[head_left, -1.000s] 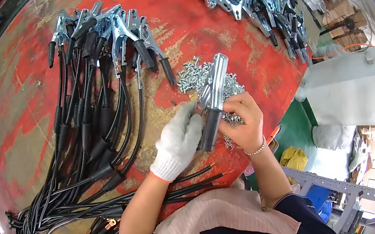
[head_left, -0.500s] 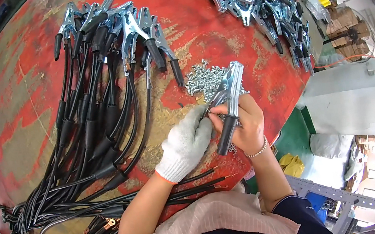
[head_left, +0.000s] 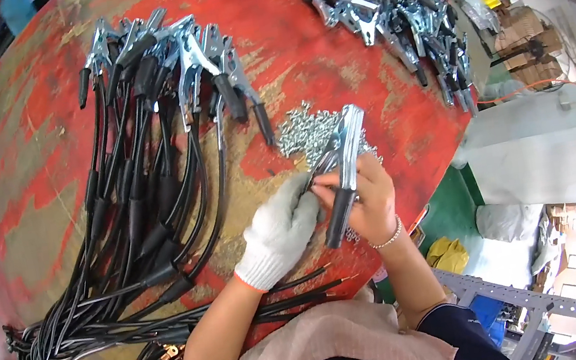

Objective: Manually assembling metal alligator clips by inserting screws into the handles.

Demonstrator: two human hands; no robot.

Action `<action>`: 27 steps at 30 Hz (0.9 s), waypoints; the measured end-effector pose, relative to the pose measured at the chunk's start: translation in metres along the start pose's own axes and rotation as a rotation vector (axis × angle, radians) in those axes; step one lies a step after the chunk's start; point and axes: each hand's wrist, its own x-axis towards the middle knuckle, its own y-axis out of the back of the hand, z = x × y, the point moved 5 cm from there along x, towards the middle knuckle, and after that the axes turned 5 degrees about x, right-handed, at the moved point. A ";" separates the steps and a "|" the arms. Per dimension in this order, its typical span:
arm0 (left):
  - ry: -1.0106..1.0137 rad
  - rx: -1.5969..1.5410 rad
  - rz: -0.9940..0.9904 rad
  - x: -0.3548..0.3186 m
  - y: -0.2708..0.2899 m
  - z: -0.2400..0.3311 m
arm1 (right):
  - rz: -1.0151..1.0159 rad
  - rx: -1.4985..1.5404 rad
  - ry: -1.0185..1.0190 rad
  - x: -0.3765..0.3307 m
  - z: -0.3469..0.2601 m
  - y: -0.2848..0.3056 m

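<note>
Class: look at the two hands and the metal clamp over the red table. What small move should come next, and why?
Probably the gloved left hand reaches to the screw pile for one: the right hand already grips the clamp by its black handle, and the pile lies just beyond it.

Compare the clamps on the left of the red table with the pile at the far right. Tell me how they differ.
The left clamps each have a black cable attached, trailing toward the person; the far-right pile shows no cables. The left clamps lie roughly side by side, jaws pointing away; the far-right pile is a loose jumble. Both are silver metal spring clamps with black handle sleeves, like the clamp held between the gloved left hand and bare right hand.
</note>
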 end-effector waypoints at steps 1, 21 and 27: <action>-0.012 -0.006 -0.005 0.001 0.000 0.002 | -0.009 -0.028 0.002 0.002 0.002 0.003; -0.045 0.056 0.010 0.000 0.000 0.001 | 0.083 0.086 0.028 0.007 -0.007 0.006; -0.026 0.008 0.014 -0.001 0.002 0.000 | 0.056 0.051 0.024 0.003 -0.002 0.001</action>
